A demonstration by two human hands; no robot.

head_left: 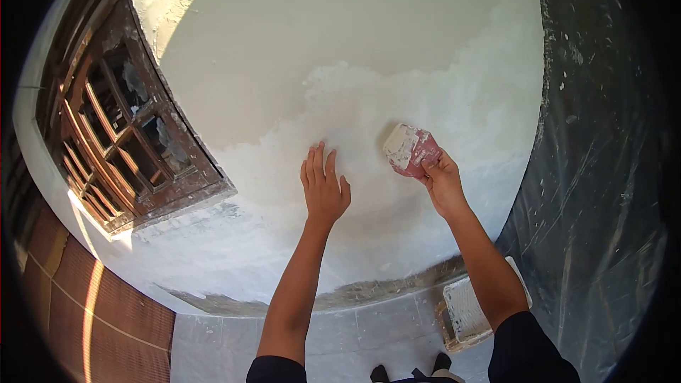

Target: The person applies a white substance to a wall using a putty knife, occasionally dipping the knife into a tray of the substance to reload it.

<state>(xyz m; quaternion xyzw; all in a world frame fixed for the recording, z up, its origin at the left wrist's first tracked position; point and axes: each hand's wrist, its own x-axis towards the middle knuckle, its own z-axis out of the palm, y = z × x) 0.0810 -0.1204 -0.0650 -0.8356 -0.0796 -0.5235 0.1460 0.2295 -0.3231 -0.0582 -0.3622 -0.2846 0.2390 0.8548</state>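
Observation:
In front of me is a wall (340, 21), grey and damp-looking above, with whiter patches below. My right hand (443, 188) grips a flat red putty scraper (420, 159) by its lower right edge, thumb across its face. White and cream putty is smeared over the scraper, most thickly on its upper left side, and it is held close to the wall. To its left my left hand (325, 186) is open, its fingers spread and pointing up, with the fingertips right at the wall surface. Nothing is in the left hand.
A brown wooden window (128, 149) with small panes is set into the wall on the left. A putty-smeared white tray (468, 312) stands on the grey tiled floor (312, 344) below my right arm. Dark plastic sheeting (589, 241) hangs at the right.

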